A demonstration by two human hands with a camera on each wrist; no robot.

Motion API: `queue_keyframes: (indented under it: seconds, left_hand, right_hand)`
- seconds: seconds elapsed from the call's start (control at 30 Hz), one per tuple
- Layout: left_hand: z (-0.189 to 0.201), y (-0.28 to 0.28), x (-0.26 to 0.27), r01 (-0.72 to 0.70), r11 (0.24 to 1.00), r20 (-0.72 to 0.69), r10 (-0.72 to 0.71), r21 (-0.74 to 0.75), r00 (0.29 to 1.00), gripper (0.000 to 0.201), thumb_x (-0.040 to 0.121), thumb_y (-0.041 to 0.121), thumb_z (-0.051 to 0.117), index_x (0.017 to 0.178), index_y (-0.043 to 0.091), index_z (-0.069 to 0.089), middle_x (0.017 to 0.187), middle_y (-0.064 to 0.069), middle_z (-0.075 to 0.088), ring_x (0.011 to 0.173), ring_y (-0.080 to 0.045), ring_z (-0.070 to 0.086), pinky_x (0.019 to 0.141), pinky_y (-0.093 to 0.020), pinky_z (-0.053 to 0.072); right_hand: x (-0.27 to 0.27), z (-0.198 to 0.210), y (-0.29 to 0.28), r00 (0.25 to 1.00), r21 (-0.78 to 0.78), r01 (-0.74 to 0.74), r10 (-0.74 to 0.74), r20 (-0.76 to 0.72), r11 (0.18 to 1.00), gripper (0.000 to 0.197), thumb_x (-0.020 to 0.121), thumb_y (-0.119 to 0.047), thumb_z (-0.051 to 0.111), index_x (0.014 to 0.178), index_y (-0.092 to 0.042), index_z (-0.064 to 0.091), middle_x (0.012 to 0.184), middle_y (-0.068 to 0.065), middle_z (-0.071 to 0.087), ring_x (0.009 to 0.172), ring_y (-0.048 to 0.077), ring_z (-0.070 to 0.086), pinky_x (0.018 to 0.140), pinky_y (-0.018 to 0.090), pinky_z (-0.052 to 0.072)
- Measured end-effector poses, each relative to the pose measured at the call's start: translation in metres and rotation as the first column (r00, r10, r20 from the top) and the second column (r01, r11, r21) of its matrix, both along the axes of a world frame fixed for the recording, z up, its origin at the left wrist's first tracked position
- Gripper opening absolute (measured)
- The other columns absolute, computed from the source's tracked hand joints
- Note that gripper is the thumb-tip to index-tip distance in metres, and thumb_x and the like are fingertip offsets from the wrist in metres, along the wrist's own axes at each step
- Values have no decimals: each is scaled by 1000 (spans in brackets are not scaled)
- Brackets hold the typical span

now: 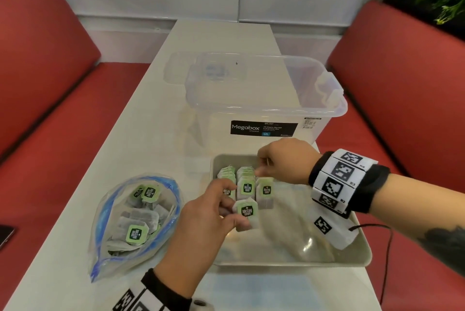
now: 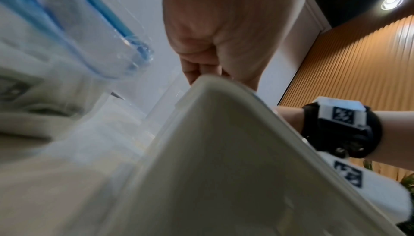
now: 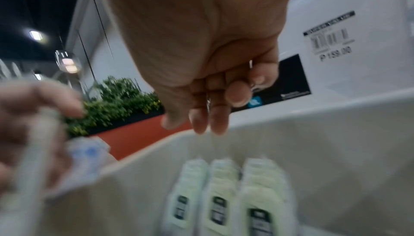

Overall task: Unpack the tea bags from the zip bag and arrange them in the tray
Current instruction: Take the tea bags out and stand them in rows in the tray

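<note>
A grey tray (image 1: 289,259) lies in front of me, and tea bags with green labels (image 1: 245,179) stand in three short rows at its far left corner. My left hand (image 1: 230,210) pinches one tea bag (image 1: 247,211) just in front of the rows. My right hand (image 1: 261,167) hovers over the right row with curled fingers (image 3: 237,92), thumb and forefinger pinched on a thin tea bag string. An open zip bag (image 1: 136,222) with a blue seal lies left of the tray with several tea bags inside. The left wrist view shows the tray rim (image 2: 224,115) and the zip bag (image 2: 67,27).
A clear Megabox storage box (image 1: 264,99) stands right behind the tray, its lid (image 1: 181,66) beyond it. Red benches (image 1: 50,99) flank the narrow white table. A dark phone (image 1: 5,235) lies at the left edge. Crumpled clear film (image 1: 297,232) lies in the tray.
</note>
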State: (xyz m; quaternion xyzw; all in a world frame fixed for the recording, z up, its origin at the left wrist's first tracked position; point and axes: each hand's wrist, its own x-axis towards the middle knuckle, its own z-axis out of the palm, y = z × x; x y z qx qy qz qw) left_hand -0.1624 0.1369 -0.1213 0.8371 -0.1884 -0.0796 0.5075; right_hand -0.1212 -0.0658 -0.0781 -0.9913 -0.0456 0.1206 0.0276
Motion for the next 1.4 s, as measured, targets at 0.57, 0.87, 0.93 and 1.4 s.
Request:
queue_keyframes:
  seconds: [0.57,0.87,0.93,1.4]
  left_hand:
    - [18,-5,6,-6,996,26,8,-92,1000,10,83,45,60,79,36,64,75,19,65,73,3,57,62,-8,39]
    - [24,-6,8,-11,999,177,4,41,984,17,82,30,66,73,42,60,82,30,60,90,20,48,71,1,32]
    - [23,-4,9,-33,999,174,27,33,984,16,84,32,64,73,43,59,84,32,58,94,18,46,74,0,31]
    - [1,10,18,-58,982,233,16,177,972,35,65,63,56,96,47,57,117,30,46,114,2,34,97,-31,29]
  right_hand:
    - [-32,30,24,998,594,-10,-29,56,804,7,78,-23,75,77,-20,69,66,-8,63,59,2,53,63,23,45]
    - [-34,33,25,995,609,-22,-40,89,793,8,78,-24,75,74,-23,69,70,0,69,62,10,57,64,29,48]
    - [-33,34,26,995,614,-18,-49,92,789,8,78,-24,75,74,-23,69,71,1,69,63,8,56,64,28,48]
    - [-19,32,29,999,402,-43,26,46,915,10,75,-25,77,83,-23,72,77,-5,70,67,5,57,66,20,44]
